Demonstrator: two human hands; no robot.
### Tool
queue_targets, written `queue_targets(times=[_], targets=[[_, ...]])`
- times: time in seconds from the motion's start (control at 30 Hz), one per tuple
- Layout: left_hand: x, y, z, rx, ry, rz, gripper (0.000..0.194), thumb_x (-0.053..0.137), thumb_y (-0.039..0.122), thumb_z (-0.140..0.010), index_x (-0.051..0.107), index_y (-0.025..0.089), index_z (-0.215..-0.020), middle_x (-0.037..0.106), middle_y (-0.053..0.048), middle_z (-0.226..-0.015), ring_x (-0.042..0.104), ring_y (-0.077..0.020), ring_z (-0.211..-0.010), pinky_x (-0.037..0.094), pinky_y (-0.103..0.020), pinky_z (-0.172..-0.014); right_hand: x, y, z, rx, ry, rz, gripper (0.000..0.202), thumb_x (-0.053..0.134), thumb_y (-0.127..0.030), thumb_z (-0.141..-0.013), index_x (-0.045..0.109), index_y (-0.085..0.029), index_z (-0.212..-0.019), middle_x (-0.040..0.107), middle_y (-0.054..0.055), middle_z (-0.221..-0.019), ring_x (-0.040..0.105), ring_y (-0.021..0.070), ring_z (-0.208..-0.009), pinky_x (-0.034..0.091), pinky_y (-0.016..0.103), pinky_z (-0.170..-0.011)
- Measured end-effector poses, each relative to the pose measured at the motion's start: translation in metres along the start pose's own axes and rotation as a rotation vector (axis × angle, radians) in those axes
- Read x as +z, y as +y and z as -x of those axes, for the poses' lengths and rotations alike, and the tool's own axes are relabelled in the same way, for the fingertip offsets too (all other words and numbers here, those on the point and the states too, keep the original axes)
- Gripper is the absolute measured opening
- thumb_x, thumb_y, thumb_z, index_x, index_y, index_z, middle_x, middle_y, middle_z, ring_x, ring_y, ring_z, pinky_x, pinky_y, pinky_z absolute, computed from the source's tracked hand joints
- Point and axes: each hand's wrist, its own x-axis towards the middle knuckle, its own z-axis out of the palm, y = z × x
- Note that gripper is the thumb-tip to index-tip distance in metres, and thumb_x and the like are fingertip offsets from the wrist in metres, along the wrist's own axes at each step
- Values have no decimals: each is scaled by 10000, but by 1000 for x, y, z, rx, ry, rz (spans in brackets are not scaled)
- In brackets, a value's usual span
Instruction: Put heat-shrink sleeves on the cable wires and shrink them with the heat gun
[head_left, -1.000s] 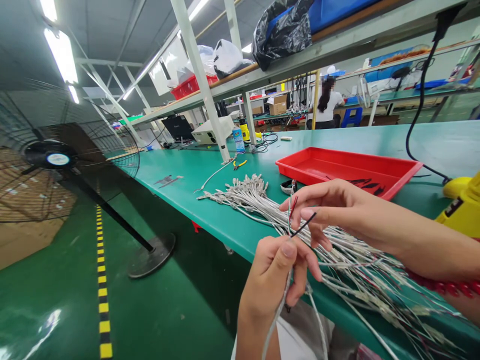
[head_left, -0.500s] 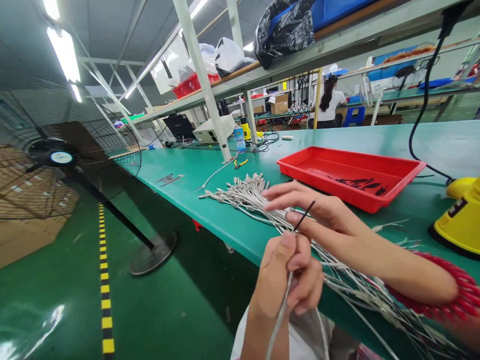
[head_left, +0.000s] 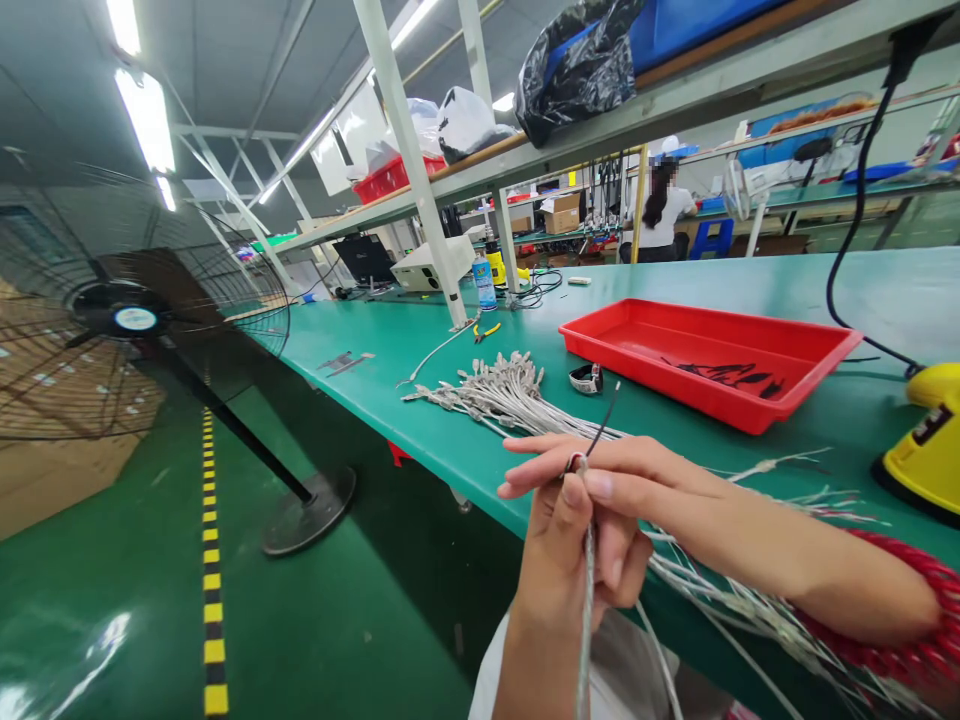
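Observation:
My left hand (head_left: 574, 550) is closed around a grey cable (head_left: 587, 610), thumb and finger pinching it close to its stripped end. From that end a thin black wire (head_left: 603, 425) sticks up, and a short bit of red and white wire curls beside it. My right hand (head_left: 645, 470) reaches across from the right, long fingers stretched out behind the cable end and the thumb pressed to it; the exact grip on the wires is partly hidden. A bundle of grey cables (head_left: 510, 390) lies on the bench just beyond both hands. A red coiled cord (head_left: 892, 590) circles my right wrist.
A red tray (head_left: 705, 350) with small black pieces stands behind the hands, a wristwatch (head_left: 586, 378) beside it. Yellow-handled pliers (head_left: 486, 332) and a spray can (head_left: 484, 283) lie farther back. A yellow device (head_left: 922, 440) is at right, a floor fan (head_left: 135, 315) at left.
My right hand has come down and closer, its thumb now at the cable end beside my left thumb. The black wire stands more upright, and the watch has come into sight.

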Motion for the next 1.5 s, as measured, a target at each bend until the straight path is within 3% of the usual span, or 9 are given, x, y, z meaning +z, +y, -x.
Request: queue_targets(times=[0.13, 0.3, 0.4, 0.47, 0.6, 0.77, 1.13, 1.33, 1.5], targets=[[-8, -1, 3, -89, -33, -88, 750, 383, 698, -923, 390, 160, -402, 282, 33, -312, 228, -33, -251, 168, -146, -273, 1, 0, 3, -49, 66, 124, 369, 461, -482, -995, 718, -283, -1169, 678, 24, -1275, 404, 232, -1427, 248, 404, -1232], [-28, 30, 10, -306, -98, -469, 657, 491, 802, -789, 709, 182, -799, 519, -2, -469, 420, -91, -367, 322, -188, -379, 0, 2, 5, -38, 226, 89, 381, 491, -525, -965, 729, -231, -1004, 727, 60, -1009, 676, 227, -1022, 546, 349, -921], [-39, 52, 12, -267, -103, -614, 685, 519, 806, -769, 730, 154, -783, 596, -55, -582, 479, -112, -444, 401, -231, -456, -1, 0, 7, 9, 179, -63, 411, 431, -528, -991, 670, -201, -922, 620, 7, -711, 605, 133, -673, 517, 249, -648], [-40, 59, 12, -100, 33, -674, 681, 514, 789, -790, 744, 151, -850, 647, -79, -667, 549, -140, -549, 439, -238, -525, -2, -3, 8, 76, 134, -65, 421, 411, -523, -1001, 649, -196, -884, 476, -40, -606, 449, 84, -535, 404, 205, -527], [-21, 54, 13, 196, 288, -746, 491, 640, 652, -806, 768, 215, -990, 719, -87, -896, 625, -172, -682, 482, -238, -550, -1, -6, 8, 140, 93, 244, 435, 469, -531, -974, 639, -185, -771, 407, -35, -640, 352, 89, -580, 280, 229, -517], [7, 42, 16, 249, 484, -805, 166, 811, 390, -754, 798, 236, -814, 734, -30, -770, 645, -130, -681, 489, -179, -575, -1, -11, 9, 203, 54, 469, 471, 466, -532, -970, 432, -183, -657, 294, -45, -628, 243, 95, -580, 196, 258, -493], [9, 36, 7, 115, 555, -534, 135, 829, 330, -735, 792, 214, -675, 678, 1, -651, 493, -26, -476, 392, -100, -426, 3, -18, 15, -240, 136, 1349, 397, 342, -288, -1018, 521, -222, -669, 469, -27, -502, 349, 145, -380, 136, 317, -459], [13, 32, 3, 129, 606, -434, 115, 858, 347, -684, 807, 244, -688, 733, -12, -679, 509, -32, -453, 408, -96, -390, 1, -19, 16, -323, 140, 1401, 266, 401, -240, -960, 567, -219, -753, 494, -33, -504, 418, 167, -367, 149, 320, -441], [12, 31, 0, 172, 630, -400, 161, 868, 376, -663, 798, 231, -675, 746, -16, -684, 535, -40, -424, 441, -105, -380, -2, -17, 16, -313, 138, 1425, 255, 366, -143, -901, 583, -196, -776, 472, -19, -464, 310, 156, -337, 85, 308, -417]])
